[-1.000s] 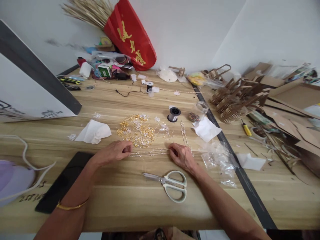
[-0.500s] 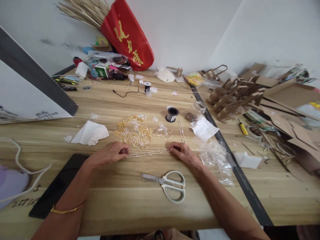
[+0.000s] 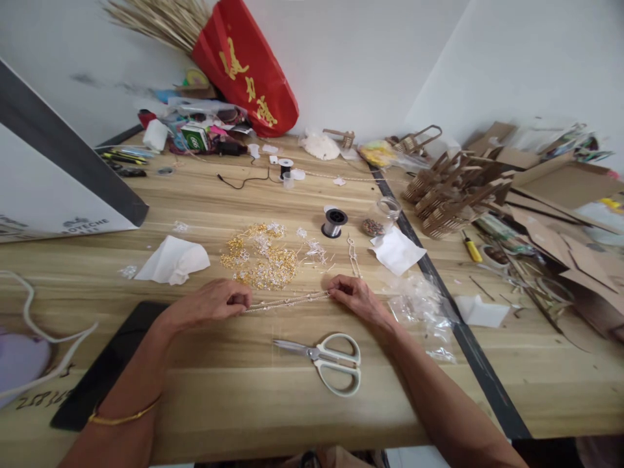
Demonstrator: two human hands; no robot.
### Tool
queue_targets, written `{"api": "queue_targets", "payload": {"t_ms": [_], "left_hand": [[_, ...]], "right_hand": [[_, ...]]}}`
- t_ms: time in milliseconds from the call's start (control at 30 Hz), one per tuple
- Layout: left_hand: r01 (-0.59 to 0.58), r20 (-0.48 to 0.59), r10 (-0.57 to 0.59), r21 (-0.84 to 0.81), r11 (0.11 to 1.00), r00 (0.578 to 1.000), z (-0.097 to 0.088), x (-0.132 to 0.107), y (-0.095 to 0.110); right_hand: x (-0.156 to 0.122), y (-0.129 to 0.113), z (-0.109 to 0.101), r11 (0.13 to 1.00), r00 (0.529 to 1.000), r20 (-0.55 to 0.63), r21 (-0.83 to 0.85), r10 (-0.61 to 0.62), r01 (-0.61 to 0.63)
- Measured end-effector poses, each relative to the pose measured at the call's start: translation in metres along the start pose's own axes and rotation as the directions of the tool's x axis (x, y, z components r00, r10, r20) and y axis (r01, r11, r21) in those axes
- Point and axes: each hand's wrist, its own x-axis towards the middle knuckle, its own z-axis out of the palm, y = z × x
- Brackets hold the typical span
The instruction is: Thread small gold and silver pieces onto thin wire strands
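A thin beaded chain (image 3: 287, 302) stretches nearly straight between my two hands, just above or on the wooden table. My left hand (image 3: 221, 301) pinches its left end, and my right hand (image 3: 353, 294) pinches the right end. Behind the chain lies a loose heap of gold and silver beads (image 3: 266, 257), with some silver pins (image 3: 316, 251) to its right. A second beaded strand (image 3: 352, 255) rests beyond my right hand. In front of the chain lie scissors (image 3: 324, 357) with pale handles, blades pointing left.
A wire spool (image 3: 334, 223) and a clear jar (image 3: 383, 218) stand behind the beads. White paper (image 3: 173, 260) lies left, plastic bags (image 3: 424, 312) right. A black tablet-like slab (image 3: 107, 364) is under my left forearm. Small woven baskets (image 3: 453, 192) crowd the right side.
My left hand has shifted slightly left and down, with its end of the chain. My right hand has barely moved, and the chain slopes a little more. The view has shifted slightly.
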Motion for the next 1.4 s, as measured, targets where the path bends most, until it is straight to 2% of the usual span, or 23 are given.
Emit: {"api": "queue_targets", "payload": {"t_ms": [133,267,367,467,700,833,1100,1400], "left_hand": [[-0.011,-0.023,0.011,-0.011,1.000,1.000,0.002,-0.001,-0.001],[0.015,-0.036,-0.016,-0.019,1.000,0.999,0.004,-0.002,0.004],[0.029,0.000,-0.029,0.015,0.999,1.000,0.004,-0.002,0.008],[0.033,0.050,-0.035,0.048,0.998,0.998,0.004,-0.001,0.011],[0.031,0.018,-0.031,0.009,0.999,0.999,0.003,-0.003,0.010],[0.005,0.049,-0.003,-0.022,1.000,0.999,0.004,-0.004,0.003],[0.017,0.138,-0.023,0.040,0.999,0.990,0.002,-0.003,0.001],[0.051,0.155,-0.060,0.062,0.997,0.986,0.001,-0.004,0.003]], "right_hand": [[0.000,0.001,0.001,1.000,1.000,-0.013,-0.017,0.000,0.000],[-0.001,-0.002,0.006,0.983,0.998,-0.041,-0.181,-0.044,0.036],[-0.003,-0.005,0.008,0.944,0.992,-0.040,-0.314,-0.124,0.105],[-0.005,-0.007,0.010,0.916,0.986,-0.010,-0.372,-0.164,0.148],[-0.005,-0.003,0.011,0.902,0.984,0.012,-0.397,-0.177,0.167],[-0.005,-0.002,0.011,0.904,0.985,0.016,-0.395,-0.172,0.164],[-0.007,-0.007,0.010,0.883,0.981,0.017,-0.433,-0.194,0.182],[-0.007,-0.007,0.011,0.876,0.978,0.016,-0.440,-0.210,0.196]]}}
